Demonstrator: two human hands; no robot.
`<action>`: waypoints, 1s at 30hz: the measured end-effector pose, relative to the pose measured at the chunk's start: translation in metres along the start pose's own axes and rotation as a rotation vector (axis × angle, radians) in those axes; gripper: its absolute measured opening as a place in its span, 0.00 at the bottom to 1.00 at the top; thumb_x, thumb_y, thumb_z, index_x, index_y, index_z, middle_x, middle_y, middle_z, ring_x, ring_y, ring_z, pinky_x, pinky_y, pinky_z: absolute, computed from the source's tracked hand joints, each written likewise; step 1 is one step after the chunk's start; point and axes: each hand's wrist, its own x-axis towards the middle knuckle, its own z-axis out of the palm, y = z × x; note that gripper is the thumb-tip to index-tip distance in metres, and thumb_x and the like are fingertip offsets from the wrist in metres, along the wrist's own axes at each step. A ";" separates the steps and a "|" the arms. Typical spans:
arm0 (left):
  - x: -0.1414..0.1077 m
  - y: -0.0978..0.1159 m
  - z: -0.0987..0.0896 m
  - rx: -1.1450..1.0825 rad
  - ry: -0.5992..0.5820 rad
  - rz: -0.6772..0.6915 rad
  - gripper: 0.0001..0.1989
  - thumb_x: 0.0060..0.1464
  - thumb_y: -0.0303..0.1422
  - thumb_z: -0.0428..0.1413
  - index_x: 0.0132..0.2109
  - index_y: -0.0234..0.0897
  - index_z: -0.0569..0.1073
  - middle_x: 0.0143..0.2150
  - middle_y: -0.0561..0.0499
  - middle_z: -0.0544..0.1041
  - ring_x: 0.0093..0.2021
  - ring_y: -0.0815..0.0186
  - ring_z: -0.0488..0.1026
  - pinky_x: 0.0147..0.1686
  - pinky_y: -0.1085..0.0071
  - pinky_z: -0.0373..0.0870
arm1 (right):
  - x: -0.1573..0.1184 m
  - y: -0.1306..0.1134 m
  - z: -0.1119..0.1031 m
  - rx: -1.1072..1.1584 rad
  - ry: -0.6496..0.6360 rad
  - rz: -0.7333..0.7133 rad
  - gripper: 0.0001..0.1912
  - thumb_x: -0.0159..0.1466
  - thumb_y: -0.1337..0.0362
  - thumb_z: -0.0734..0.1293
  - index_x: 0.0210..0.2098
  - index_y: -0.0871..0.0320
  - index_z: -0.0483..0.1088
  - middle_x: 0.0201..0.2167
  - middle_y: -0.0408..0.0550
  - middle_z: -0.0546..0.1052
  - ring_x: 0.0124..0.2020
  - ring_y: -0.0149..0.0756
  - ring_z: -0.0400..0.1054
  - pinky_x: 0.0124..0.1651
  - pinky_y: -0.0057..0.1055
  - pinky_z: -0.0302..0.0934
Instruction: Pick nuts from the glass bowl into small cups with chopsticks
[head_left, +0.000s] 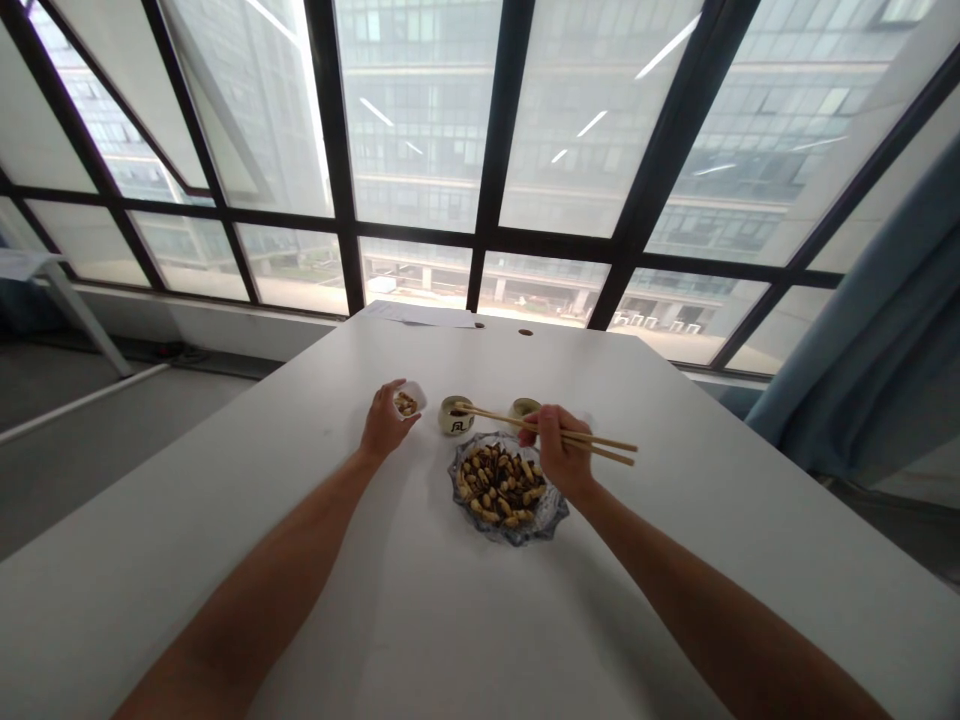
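Observation:
My left hand (385, 420) is closed around the side of a small white cup (420, 399), in which some peanuts (406, 403) lie. My right hand (561, 449) grips a pair of wooden chopsticks (499, 415), their tips pointing left at the mouth of a pale green cup (456, 424) with a dark character on it. Whether the tips hold anything is too small to tell. Below them sits a scalloped glass bowl (556, 518) with peanuts in their shells and thin dark pieces (499, 484). A second greenish cup (523, 407) stands partly hidden behind my right hand.
The white table (420, 620) reaches toward a row of dark-framed windows (491, 140). Sheets of paper (420, 315) lie at its far edge, near two round holes. A blue curtain (862, 330) hangs at the right.

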 end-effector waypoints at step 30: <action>0.000 0.002 0.000 0.201 0.171 -0.176 0.39 0.47 0.40 0.63 0.63 0.36 0.57 0.65 0.33 0.62 0.67 0.42 0.57 0.63 0.44 0.53 | -0.007 -0.019 -0.072 -0.113 -0.055 0.286 0.34 0.57 0.32 0.63 0.19 0.58 0.71 0.10 0.46 0.70 0.10 0.29 0.62 0.12 0.24 0.56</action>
